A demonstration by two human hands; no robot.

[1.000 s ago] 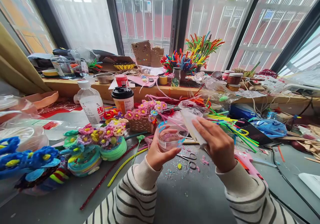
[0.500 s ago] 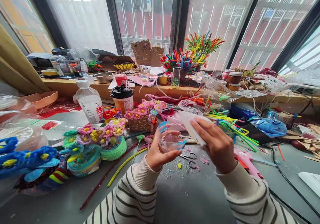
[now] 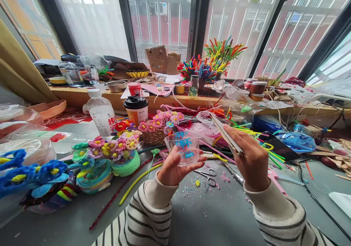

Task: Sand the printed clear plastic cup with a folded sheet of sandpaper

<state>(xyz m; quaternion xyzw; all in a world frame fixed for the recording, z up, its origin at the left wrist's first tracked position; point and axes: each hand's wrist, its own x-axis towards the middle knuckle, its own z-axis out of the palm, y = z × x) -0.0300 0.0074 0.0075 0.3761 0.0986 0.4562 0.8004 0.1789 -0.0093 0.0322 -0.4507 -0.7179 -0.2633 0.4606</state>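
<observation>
My left hand [image 3: 175, 167] is wrapped around a small clear plastic cup [image 3: 183, 148] with blue print, held upright above the grey table [image 3: 208, 216]. My right hand [image 3: 251, 160] pinches a flat white sheet [image 3: 226, 133], now turned edge-on and angled up to the left, a little to the right of the cup. Both sleeves are striped white and dark. Small scissors [image 3: 208, 176] and bits of coloured debris lie on the table just below the hands.
Pipe-cleaner flowers [image 3: 120, 145] and coiled rings [image 3: 93, 172] crowd the left. A water bottle [image 3: 102, 112] and a lidded paper cup [image 3: 136, 108] stand behind them. Loose pipe cleaners [image 3: 246, 130], a pink glue gun [image 3: 274, 176] and cables lie at right. A cluttered wooden sill [image 3: 82, 94] runs along the windows.
My right hand pulled the white sheet away from the cup to the right and turned it edge-on. My left hand tipped the cup so its blue print faces me.
</observation>
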